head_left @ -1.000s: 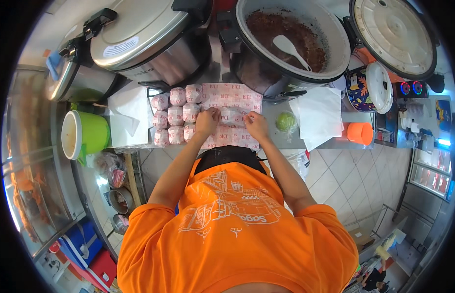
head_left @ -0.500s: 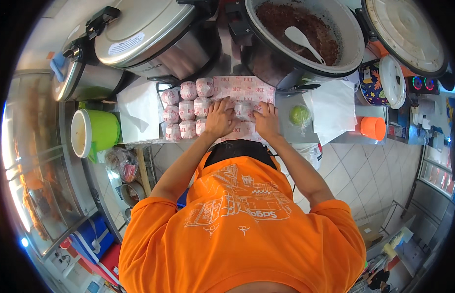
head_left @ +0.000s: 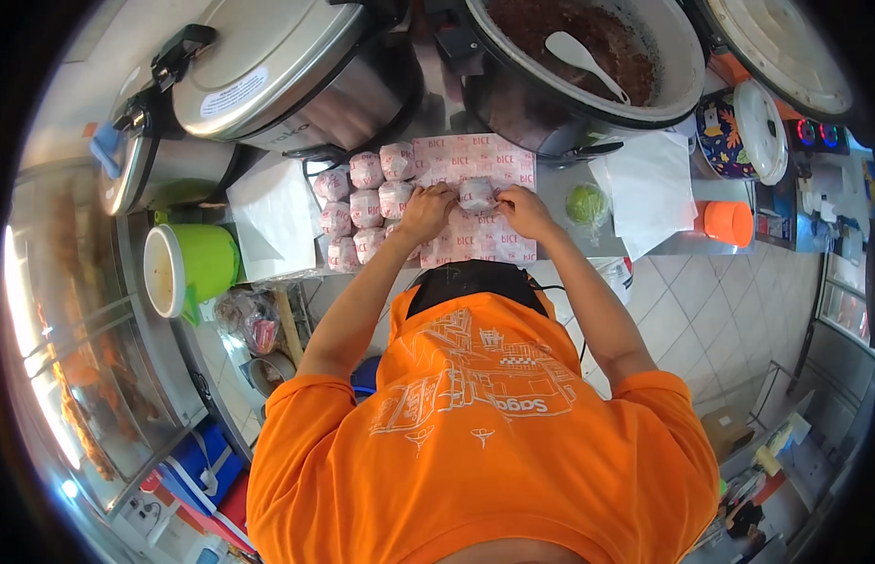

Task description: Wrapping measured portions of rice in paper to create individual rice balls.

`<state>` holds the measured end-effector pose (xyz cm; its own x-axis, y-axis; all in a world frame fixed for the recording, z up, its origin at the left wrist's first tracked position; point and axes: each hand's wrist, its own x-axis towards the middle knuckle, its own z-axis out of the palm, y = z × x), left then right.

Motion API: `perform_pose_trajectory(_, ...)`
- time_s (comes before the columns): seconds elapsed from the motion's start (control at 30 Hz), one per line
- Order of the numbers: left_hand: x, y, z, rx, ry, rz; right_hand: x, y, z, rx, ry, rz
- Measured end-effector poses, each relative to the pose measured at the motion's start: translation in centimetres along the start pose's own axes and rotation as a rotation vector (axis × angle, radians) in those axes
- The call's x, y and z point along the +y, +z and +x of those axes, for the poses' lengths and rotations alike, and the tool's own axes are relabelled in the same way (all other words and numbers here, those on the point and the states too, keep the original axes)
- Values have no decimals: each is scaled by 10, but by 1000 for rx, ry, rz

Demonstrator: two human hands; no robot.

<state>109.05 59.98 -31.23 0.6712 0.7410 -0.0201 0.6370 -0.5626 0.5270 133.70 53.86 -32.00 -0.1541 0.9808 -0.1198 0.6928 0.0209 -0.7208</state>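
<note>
A round, pale wrapped food portion (head_left: pixel 478 195) sits on a white sheet of paper (head_left: pixel 475 249) with red print. My left hand (head_left: pixel 426 216) has its fingers closed at the portion's left side. From the right side, my right hand (head_left: pixel 529 212) pinches the portion's edge with thumb and fingers. Just what lies between the fingertips is too small to make out well. Several finished paper-wrapped portions (head_left: pixel 366 209) stand in rows left of the sheet, some partly behind my left hand.
Beyond the sheet stands an open cooker (head_left: pixel 677 105) of dark brown food with a white paddle (head_left: pixel 578 58). A lidded cooker (head_left: pixel 348 103) is at its left. White paper stacks (head_left: pixel 273 221) flank the work area. A green bagged ball (head_left: pixel 585 204), orange cup (head_left: pixel 729 224) and green bucket (head_left: pixel 207 268) stand nearby.
My hands have gone from lying low around the portion to pinching at its two sides, uncovering more of it. The whole view has shifted slightly.
</note>
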Motion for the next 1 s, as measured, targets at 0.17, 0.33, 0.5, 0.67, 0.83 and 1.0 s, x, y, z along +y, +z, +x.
perform_pose_trajectory(0.17,10,11,6,38,-210,-223,4,15,8,76,13,-62)
perform_pose_trajectory(0.33,17,4,7,161,-257,-242,-17,24,9,277,221,86)
perform_pose_trajectory(0.5,16,4,14,271,-39,85,-36,8,19,171,262,-314)
perform_pose_trajectory(0.67,13,-7,7,463,109,146,-25,-4,22,91,105,-321)
perform_pose_trajectory(0.83,30,-59,-28,-29,-451,-1235,-67,-54,-9,-233,291,1063)
perform_pose_trajectory(1.0,96,-78,-14,212,-146,-1961,-128,-58,-4,-292,24,2045)
